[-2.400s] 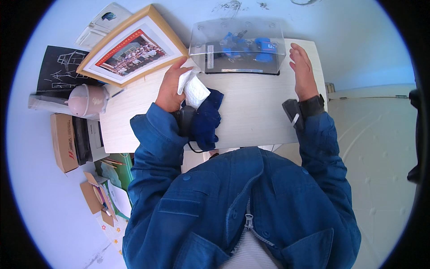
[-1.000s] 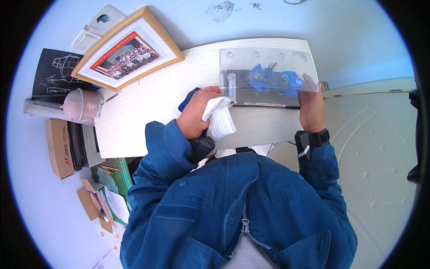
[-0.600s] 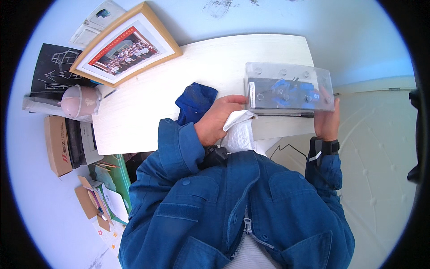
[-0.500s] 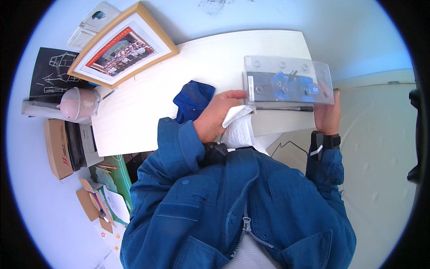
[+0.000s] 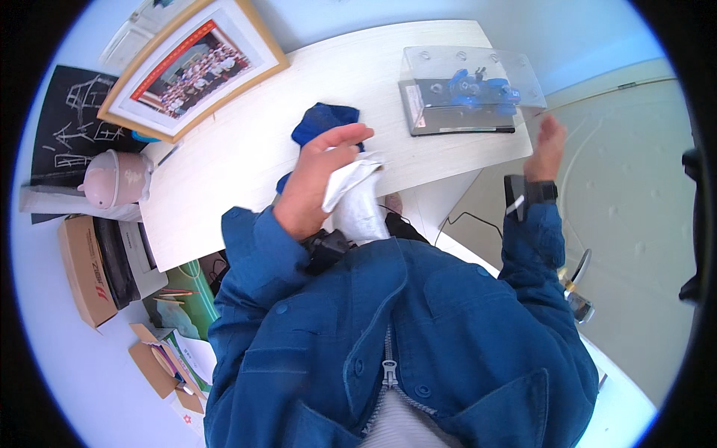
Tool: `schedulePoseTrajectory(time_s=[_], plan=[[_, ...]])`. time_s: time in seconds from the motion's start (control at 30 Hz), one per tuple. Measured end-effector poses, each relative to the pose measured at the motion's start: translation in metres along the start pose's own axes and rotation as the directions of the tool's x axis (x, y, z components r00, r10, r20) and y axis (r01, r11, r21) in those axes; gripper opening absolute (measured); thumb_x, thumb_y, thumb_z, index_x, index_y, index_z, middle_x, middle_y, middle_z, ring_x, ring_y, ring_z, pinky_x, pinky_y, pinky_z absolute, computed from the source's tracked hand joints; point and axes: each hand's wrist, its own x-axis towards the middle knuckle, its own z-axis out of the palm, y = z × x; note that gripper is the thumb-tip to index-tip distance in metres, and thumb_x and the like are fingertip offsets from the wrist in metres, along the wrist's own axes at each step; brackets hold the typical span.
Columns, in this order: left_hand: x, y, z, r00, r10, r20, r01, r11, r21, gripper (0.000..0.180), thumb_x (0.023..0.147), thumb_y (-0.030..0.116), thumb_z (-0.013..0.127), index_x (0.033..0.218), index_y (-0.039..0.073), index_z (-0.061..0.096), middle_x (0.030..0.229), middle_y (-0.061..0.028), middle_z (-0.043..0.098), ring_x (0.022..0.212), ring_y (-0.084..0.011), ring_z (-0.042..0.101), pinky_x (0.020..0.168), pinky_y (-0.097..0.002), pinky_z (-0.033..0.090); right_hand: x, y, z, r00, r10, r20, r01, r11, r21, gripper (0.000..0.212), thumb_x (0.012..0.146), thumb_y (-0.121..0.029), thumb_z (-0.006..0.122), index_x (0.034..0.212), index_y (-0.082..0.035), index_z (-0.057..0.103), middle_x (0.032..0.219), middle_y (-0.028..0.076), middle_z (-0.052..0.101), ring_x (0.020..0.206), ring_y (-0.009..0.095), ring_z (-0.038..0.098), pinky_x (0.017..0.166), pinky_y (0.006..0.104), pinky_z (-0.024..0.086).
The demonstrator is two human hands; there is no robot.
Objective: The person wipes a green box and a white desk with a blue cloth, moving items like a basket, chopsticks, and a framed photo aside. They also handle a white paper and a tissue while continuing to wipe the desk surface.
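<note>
A clear display case [image 5: 482, 67] with a dark base and a blue model car [image 5: 478, 88] inside sits at the right end of the white table [image 5: 224, 179]. My left hand [image 5: 308, 187], in front of the table's near edge, holds a crumpled white cloth or paper [image 5: 355, 198] that hangs below the thumb side; its fingers point toward the case, well apart from it. Just off the right corner of the case, my right hand [image 5: 547, 153] is raised with fingers stretched, slightly blurred and holding nothing. A dark blue cloth [image 5: 325, 123] lies bunched beyond my left hand, which partly hides it.
A wood-framed group photo [image 5: 194, 71] leans at the back left, with a pink lidded container [image 5: 119, 179] near it. Below the table's left end are a cardboard box [image 5: 86, 269] and an open carton [image 5: 153, 366]. A pale door [image 5: 627, 201] stands at the right.
The display case has come out of my hands and now rests flat on the table. My left hand has moved left with the white cloth, and my right hand has drawn off the case.
</note>
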Motion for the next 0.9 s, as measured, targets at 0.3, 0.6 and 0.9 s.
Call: schedulePoseTrajectory(time_s=[0.3,0.6,0.9], plan=[[-0.09,-0.033,-0.126,0.951,0.021,-0.31,-0.105,0.96,-0.258,0.036,0.092,0.013,0.055,0.125,-0.003,0.052,0.113,-0.0144,0.063,0.099,-0.02,0.063,0.086,-0.0257,0.051,-0.209,-0.07,0.115,0.477,-0.574,0.666,0.826,0.551,-0.116,0.046,0.076,-0.011,0.067,0.121,-0.005,0.056,0.124,0.018,0.053,0.12,0.036,0.047,0.105,0.0453,0.035],[-0.129,-0.097,-0.19,0.819,0.191,-0.541,-0.284,0.954,-0.093,0.032,0.088,0.011,0.057,0.117,-0.003,0.053,0.101,-0.0132,0.062,0.089,-0.0208,0.063,0.079,-0.0293,0.053,-0.223,-0.047,0.226,0.542,-0.223,0.81,0.79,0.465,-0.4,0.047,0.074,-0.018,0.071,0.119,-0.02,0.06,0.133,0.015,0.047,0.112,0.042,0.05,0.089,0.0491,0.048],[-0.126,-0.111,-0.205,0.816,0.052,-0.575,-0.303,0.886,-0.35,0.029,0.087,0.009,0.058,0.114,-0.003,0.054,0.093,-0.0116,0.062,0.082,-0.0184,0.063,0.074,-0.0284,0.054,-0.158,-0.069,0.324,0.774,-0.119,0.622,0.623,0.324,-0.712,0.045,0.081,-0.028,0.069,0.124,-0.02,0.059,0.135,0.009,0.047,0.121,0.037,0.044,0.096,0.0495,0.044]])
